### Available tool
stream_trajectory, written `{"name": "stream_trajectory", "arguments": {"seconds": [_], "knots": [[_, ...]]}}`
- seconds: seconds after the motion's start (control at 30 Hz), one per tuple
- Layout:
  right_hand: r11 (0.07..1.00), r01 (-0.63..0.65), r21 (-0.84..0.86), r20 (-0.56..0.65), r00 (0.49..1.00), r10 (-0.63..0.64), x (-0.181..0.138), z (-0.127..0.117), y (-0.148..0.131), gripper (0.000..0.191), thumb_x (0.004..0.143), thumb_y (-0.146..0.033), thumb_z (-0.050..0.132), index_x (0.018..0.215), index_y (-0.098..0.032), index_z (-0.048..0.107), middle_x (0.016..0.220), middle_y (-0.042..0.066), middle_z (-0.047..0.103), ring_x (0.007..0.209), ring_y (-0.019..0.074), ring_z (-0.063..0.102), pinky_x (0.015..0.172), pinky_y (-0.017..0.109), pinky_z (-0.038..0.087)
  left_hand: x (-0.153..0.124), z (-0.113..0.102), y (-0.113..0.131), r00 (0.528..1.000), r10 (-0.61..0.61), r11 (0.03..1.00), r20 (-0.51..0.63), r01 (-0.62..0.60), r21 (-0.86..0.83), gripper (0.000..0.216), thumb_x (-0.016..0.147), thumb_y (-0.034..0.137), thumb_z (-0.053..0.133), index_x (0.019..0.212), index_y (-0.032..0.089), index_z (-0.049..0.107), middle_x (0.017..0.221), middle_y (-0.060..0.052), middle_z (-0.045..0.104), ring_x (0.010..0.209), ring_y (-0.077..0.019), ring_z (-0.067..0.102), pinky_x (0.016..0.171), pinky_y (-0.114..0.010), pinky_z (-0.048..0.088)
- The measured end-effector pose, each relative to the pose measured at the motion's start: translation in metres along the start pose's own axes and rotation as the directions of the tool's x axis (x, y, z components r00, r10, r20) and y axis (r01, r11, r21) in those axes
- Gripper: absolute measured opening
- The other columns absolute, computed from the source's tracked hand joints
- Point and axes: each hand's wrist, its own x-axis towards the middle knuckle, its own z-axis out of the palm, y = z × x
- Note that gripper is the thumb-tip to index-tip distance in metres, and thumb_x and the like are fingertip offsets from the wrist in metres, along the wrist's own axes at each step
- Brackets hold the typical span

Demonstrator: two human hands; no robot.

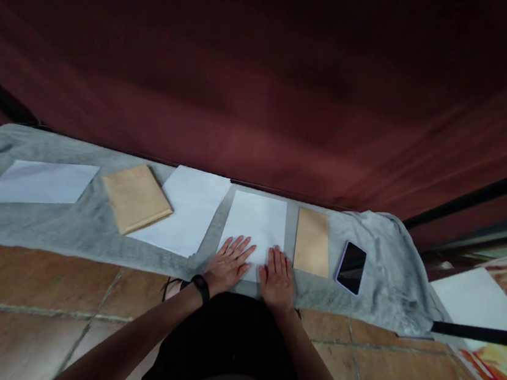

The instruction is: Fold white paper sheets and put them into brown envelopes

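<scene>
Two palms flat on a white sheet (257,218) on a grey cloth (90,238).

The left hand (228,264) and right hand (277,276) rest palm-down on the sheet's near edge, side by side. The left fingers are fanned a little and the right ones lie close together, with nothing gripped. A black wristband (201,287) circles the left wrist. Just right of the sheet lies a brown envelope (312,240), and beyond that a dark phone (352,267). Just left of the sheet sits a stack of white paper (189,210), overlapped on its left side by a thicker tan envelope (136,197). Well left of the sheet lies a pale page (37,181). Behind the sheet hangs a dark red curtain (265,93).
</scene>
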Motion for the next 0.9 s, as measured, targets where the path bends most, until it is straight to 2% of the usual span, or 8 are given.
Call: {"name": "stream_trajectory", "arguments": {"seconds": [0.13, 0.27, 0.37, 0.47, 0.6, 0.77, 0.9], "knots": [[1.0, -0.027, 0.007, -0.008, 1.0, 0.027, -0.012, 0.001, 0.009, 0.063, 0.106, -0.042, 0.032, 0.158, -0.006, 0.025, 0.159, 0.02, 0.037, 0.145, 0.0297, 0.04, 0.117, 0.046, 0.033, -0.009, -0.011, -0.006, 1.0, -0.013, 1.0, 0.013, 0.013, -0.022, 0.057, 0.103, 0.045, 0.038, 0.155, 0.024, 0.035, 0.164, -0.006, 0.03, 0.154, -0.0244, 0.02, 0.127, -0.051, 0.014], [0.997, -0.072, 0.018, 0.04, 0.997, 0.071, -0.02, -0.005, 0.01, 0.063, 0.106, -0.041, 0.029, 0.158, -0.005, 0.026, 0.16, 0.021, 0.033, 0.146, 0.0313, 0.037, 0.119, 0.047, 0.031, -0.013, -0.017, -0.005, 0.999, -0.011, 0.999, 0.045, 0.013, -0.034, 0.056, 0.103, 0.044, 0.037, 0.155, 0.022, 0.036, 0.164, -0.007, 0.03, 0.154, -0.023, 0.02, 0.128, -0.049, 0.011], [0.997, -0.066, 0.031, 0.085, 0.994, 0.064, -0.016, -0.013, -0.003, 0.06, 0.106, -0.036, 0.028, 0.157, -0.005, 0.027, 0.161, 0.019, 0.031, 0.149, 0.0301, 0.032, 0.121, 0.048, 0.027, -0.014, -0.017, -0.004, 0.999, 0.003, 0.999, 0.051, -0.001, -0.037, 0.056, 0.103, 0.043, 0.038, 0.155, 0.021, 0.036, 0.164, -0.008, 0.029, 0.154, -0.0235, 0.019, 0.128, -0.05, 0.01], [0.997, 0.02, 0.078, 0.151, 0.988, -0.032, -0.01, -0.016, -0.023, 0.055, 0.107, -0.033, 0.027, 0.157, -0.011, 0.032, 0.162, 0.013, 0.033, 0.149, 0.0262, 0.032, 0.122, 0.046, 0.023, -0.013, -0.016, -0.004, 0.999, 0.023, 0.999, 0.049, -0.021, -0.045, 0.055, 0.103, 0.04, 0.038, 0.155, 0.022, 0.035, 0.164, -0.006, 0.03, 0.154, -0.0233, 0.019, 0.128, -0.051, 0.009], [0.994, 0.037, 0.1, 0.202, 0.978, -0.056, -0.007, -0.014, -0.04, 0.053, 0.106, -0.037, 0.033, 0.153, -0.014, 0.04, 0.161, 0.013, 0.034, 0.148, 0.028, 0.034, 0.122, 0.049, 0.021, -0.012, -0.016, -0.003, 0.996, 0.056, 0.997, 0.07, -0.052, -0.054, 0.053, 0.103, 0.035, 0.037, 0.154, 0.022, 0.036, 0.164, -0.004, 0.03, 0.154, -0.0229, 0.018, 0.128, -0.05, 0.011], [0.996, -0.004, 0.093, 0.194, 0.981, -0.014, -0.002, -0.012, -0.034, 0.05, 0.106, -0.035, 0.035, 0.153, -0.018, 0.041, 0.161, 0.012, 0.035, 0.147, 0.0267, 0.036, 0.121, 0.047, 0.024, -0.011, -0.016, -0.004, 0.991, 0.065, 0.997, 0.117, -0.058, -0.058, 0.051, 0.104, 0.033, 0.033, 0.155, 0.023, 0.036, 0.164, -0.002, 0.03, 0.154, -0.0206, 0.02, 0.127, -0.046, 0.015], [0.996, 0.01, 0.094, 0.155, 0.988, -0.024, 0.001, -0.01, -0.028, 0.05, 0.105, -0.037, 0.038, 0.152, -0.02, 0.042, 0.16, 0.011, 0.037, 0.146, 0.0271, 0.038, 0.12, 0.047, 0.026, -0.002, -0.012, -0.009, 0.992, 0.036, 0.998, 0.119, -0.031, -0.047, 0.054, 0.104, 0.045, 0.034, 0.154, 0.025, 0.037, 0.164, -0.004, 0.03, 0.153, -0.0222, 0.022, 0.126, -0.046, 0.017]]}}
